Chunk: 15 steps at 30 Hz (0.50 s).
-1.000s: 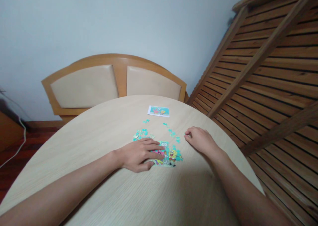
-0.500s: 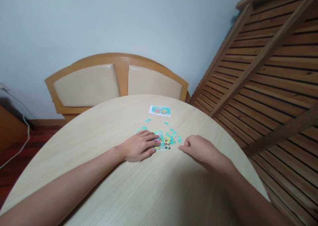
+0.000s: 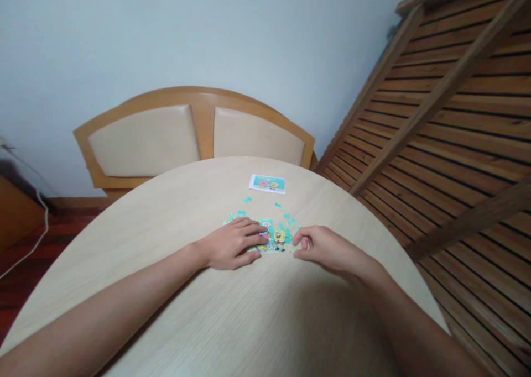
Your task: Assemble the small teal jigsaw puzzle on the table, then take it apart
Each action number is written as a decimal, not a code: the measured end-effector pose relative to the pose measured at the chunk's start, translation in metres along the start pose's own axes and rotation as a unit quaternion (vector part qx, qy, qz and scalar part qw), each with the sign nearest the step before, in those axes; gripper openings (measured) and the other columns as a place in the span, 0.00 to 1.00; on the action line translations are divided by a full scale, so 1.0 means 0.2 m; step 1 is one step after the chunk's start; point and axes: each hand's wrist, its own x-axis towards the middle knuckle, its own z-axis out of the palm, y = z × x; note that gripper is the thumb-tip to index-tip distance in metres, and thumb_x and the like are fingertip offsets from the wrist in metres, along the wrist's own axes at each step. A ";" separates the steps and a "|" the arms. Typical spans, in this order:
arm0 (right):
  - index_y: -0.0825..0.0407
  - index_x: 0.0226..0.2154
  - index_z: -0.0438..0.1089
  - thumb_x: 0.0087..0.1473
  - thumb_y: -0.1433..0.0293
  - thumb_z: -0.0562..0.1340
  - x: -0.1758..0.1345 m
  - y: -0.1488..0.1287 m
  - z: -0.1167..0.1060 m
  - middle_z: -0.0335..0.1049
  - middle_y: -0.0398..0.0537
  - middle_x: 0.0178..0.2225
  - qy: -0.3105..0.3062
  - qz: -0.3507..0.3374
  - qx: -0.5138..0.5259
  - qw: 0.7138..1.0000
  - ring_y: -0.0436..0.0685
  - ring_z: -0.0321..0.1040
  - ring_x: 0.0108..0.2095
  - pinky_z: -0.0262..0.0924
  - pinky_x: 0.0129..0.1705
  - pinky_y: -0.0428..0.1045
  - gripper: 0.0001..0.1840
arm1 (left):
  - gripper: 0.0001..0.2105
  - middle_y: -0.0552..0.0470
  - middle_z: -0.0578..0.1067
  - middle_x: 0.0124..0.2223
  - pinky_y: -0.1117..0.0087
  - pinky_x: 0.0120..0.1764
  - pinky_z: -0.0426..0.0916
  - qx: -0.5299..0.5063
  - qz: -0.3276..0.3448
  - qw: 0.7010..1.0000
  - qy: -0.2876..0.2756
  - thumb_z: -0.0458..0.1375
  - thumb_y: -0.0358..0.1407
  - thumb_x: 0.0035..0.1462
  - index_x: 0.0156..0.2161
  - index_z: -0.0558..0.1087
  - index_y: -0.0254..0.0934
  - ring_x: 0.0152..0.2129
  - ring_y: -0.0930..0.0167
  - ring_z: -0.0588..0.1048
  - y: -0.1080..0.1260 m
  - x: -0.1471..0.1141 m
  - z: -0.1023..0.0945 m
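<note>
A partly joined jigsaw puzzle with cartoon figures lies on the pale round table. My left hand rests flat across its left part, fingers stretched out and hiding some of it. Just off the puzzle's right edge is my right hand, thumb and forefinger apart, the other fingers curled; I make out nothing between them. Loose teal puzzle pieces are scattered behind the puzzle, some close to the right fingertips. More pieces lie beyond the left hand.
Further back on the table lies a small picture card with the same cartoon figures. A padded wooden headboard stands behind the table against the wall. Wooden slats lean at the right, and a white cable hangs at the left.
My right hand has shifted slightly left towards the puzzle, and its thumb and forefinger have come apart. The left hand stays in place on the puzzle.
</note>
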 end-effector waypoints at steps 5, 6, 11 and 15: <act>0.53 0.33 0.75 0.45 0.64 0.70 0.01 -0.02 0.00 0.73 0.43 0.28 -0.029 0.005 0.021 0.999 0.53 0.68 0.28 0.56 0.30 0.46 0.12 | 0.17 0.41 0.71 0.60 0.51 0.59 0.62 -0.002 0.017 1.000 0.011 0.50 0.43 0.68 0.57 0.69 0.39 0.56 0.56 0.70 0.00 0.00 0.00; 0.53 0.33 0.75 0.45 0.64 0.70 0.01 -0.03 0.01 0.73 0.43 0.28 -0.028 0.004 0.023 0.999 0.53 0.68 0.28 0.56 0.30 0.46 0.12 | 0.18 0.40 0.71 0.60 0.51 0.59 0.63 -0.003 0.019 1.000 0.013 0.50 0.43 0.68 0.57 0.69 0.39 0.56 0.56 0.70 -0.01 0.00 0.00; 0.52 0.32 0.75 0.47 0.63 0.69 0.01 -0.05 0.02 0.72 0.43 0.27 -0.009 0.000 0.021 1.000 0.53 0.67 0.28 0.55 0.29 0.46 0.10 | 0.18 0.40 0.71 0.60 0.51 0.59 0.63 0.000 0.021 1.000 0.008 0.51 0.43 0.68 0.57 0.69 0.39 0.56 0.56 0.70 -0.01 0.00 0.00; 0.51 0.31 0.75 0.47 0.64 0.69 0.01 -0.05 0.03 0.72 0.43 0.27 0.000 -0.003 0.017 1.000 0.53 0.67 0.28 0.55 0.29 0.46 0.09 | 0.18 0.39 0.71 0.60 0.51 0.58 0.63 0.002 0.021 1.000 0.005 0.51 0.42 0.68 0.57 0.70 0.38 0.56 0.56 0.70 0.00 0.01 0.00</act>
